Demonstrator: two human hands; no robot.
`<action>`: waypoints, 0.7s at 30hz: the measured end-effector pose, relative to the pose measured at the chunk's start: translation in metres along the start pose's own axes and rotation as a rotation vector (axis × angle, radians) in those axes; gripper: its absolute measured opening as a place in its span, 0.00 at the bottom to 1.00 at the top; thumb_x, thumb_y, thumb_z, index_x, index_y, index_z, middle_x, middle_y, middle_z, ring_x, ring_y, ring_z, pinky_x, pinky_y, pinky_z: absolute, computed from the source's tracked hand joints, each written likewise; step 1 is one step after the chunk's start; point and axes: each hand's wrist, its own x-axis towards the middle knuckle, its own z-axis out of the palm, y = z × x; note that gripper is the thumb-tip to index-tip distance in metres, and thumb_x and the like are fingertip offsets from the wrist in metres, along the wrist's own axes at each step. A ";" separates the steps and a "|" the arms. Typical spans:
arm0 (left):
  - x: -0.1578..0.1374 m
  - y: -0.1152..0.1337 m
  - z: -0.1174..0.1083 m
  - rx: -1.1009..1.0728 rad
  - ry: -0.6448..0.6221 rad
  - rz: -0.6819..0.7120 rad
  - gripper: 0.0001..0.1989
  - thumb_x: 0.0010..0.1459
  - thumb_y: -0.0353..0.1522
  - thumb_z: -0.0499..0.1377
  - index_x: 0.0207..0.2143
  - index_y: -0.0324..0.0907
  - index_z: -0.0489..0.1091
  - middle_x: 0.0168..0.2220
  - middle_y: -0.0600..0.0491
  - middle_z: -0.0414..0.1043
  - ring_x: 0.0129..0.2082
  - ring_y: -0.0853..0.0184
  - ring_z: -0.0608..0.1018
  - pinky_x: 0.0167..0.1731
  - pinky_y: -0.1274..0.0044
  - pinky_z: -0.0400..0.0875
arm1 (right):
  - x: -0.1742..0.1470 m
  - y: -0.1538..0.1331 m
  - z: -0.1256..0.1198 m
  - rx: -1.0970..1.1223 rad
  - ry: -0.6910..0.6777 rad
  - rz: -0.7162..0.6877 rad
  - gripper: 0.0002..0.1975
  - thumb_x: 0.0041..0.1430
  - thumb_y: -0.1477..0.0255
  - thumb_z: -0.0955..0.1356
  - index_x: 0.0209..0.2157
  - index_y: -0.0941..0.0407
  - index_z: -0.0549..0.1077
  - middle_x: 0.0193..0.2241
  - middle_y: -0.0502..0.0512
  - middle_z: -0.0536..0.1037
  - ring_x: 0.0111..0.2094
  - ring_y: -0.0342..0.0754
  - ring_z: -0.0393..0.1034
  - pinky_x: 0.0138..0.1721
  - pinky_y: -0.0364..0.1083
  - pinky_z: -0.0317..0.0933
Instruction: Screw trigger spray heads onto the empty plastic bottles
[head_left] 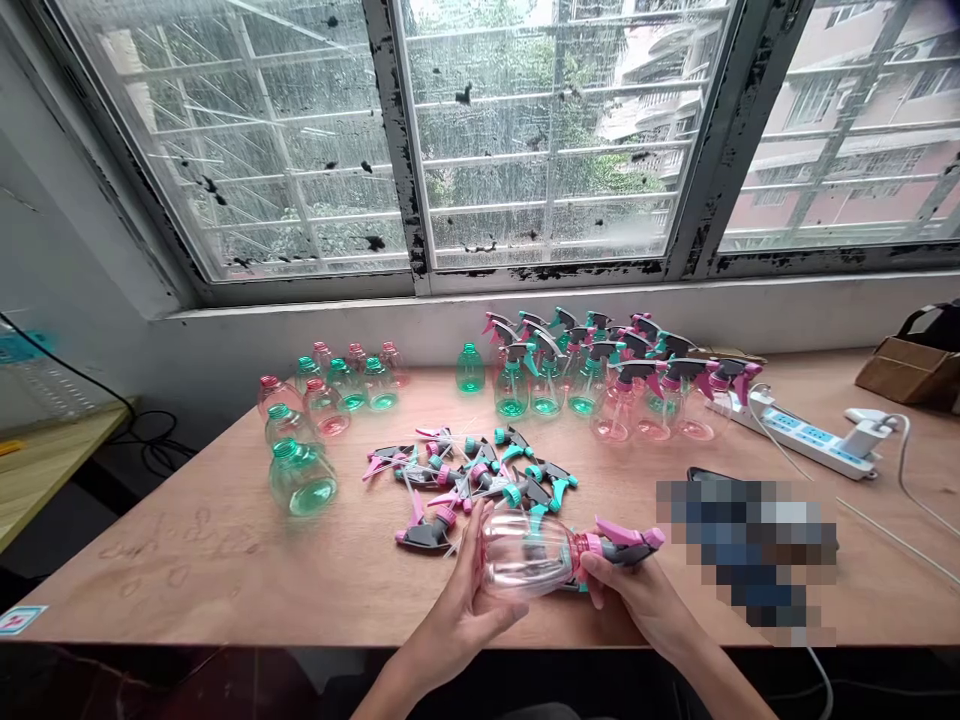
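A clear pink spray bottle (525, 555) lies on its side in the air above the table's front part, its neck toward the right. My left hand (472, 605) is wrapped round the base end of the bottle. At the neck, my right hand (626, 585) grips the pink collar of the trigger sprayer (630, 540), which sits on the bottle's mouth. Whether the collar is fully tight I cannot tell. Just behind the bottle is a heap of loose trigger sprayers (480, 470) in pink, teal and grey, partly hidden by the bottle.
Open green and pink bottles (304, 485) stand at the left, with one green bottle (470, 370) farther back. Several bottles with sprayers (547, 385) stand at the back right. A power strip (802, 435), cables, a blurred-out object (750, 550) and a brown box (911, 365) lie on the right.
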 end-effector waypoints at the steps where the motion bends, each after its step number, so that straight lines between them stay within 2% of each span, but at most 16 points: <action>1: 0.000 0.000 0.000 0.024 0.005 0.013 0.48 0.62 0.33 0.65 0.71 0.64 0.35 0.76 0.56 0.30 0.74 0.52 0.42 0.71 0.57 0.40 | 0.000 0.001 0.000 0.003 0.002 0.002 0.16 0.62 0.57 0.72 0.30 0.56 0.77 0.23 0.50 0.77 0.23 0.45 0.65 0.34 0.48 0.57; 3: 0.000 0.000 0.000 0.041 0.016 0.024 0.50 0.62 0.33 0.66 0.71 0.65 0.34 0.76 0.56 0.30 0.74 0.53 0.41 0.71 0.58 0.39 | 0.000 0.001 0.000 -0.001 -0.007 0.004 0.17 0.62 0.57 0.72 0.29 0.56 0.77 0.22 0.50 0.76 0.23 0.46 0.65 0.34 0.49 0.57; 6: 0.001 -0.001 0.000 0.000 0.025 -0.002 0.52 0.60 0.34 0.68 0.71 0.64 0.33 0.76 0.54 0.30 0.74 0.50 0.44 0.70 0.56 0.44 | 0.000 -0.002 0.000 -0.017 -0.032 -0.002 0.17 0.61 0.58 0.72 0.27 0.56 0.78 0.18 0.49 0.73 0.24 0.47 0.66 0.34 0.48 0.57; 11: 0.001 -0.002 -0.002 -0.049 0.006 -0.038 0.48 0.62 0.37 0.65 0.72 0.57 0.35 0.75 0.49 0.37 0.73 0.46 0.47 0.69 0.55 0.49 | 0.001 -0.003 0.000 -0.024 -0.045 -0.010 0.16 0.62 0.59 0.72 0.27 0.56 0.78 0.19 0.48 0.73 0.25 0.47 0.65 0.35 0.48 0.56; 17: 0.001 0.000 0.000 0.025 0.027 0.013 0.51 0.60 0.33 0.67 0.71 0.63 0.35 0.76 0.54 0.35 0.74 0.52 0.42 0.71 0.57 0.41 | 0.000 0.005 -0.003 -0.002 -0.033 -0.006 0.17 0.63 0.58 0.71 0.28 0.56 0.78 0.20 0.48 0.74 0.24 0.46 0.65 0.34 0.48 0.55; 21: 0.001 -0.001 0.000 -0.039 0.007 -0.010 0.54 0.57 0.35 0.69 0.72 0.59 0.34 0.76 0.51 0.35 0.74 0.51 0.42 0.71 0.56 0.41 | 0.000 0.004 -0.003 0.011 -0.032 -0.004 0.16 0.63 0.59 0.72 0.28 0.56 0.78 0.21 0.48 0.75 0.24 0.46 0.65 0.34 0.48 0.55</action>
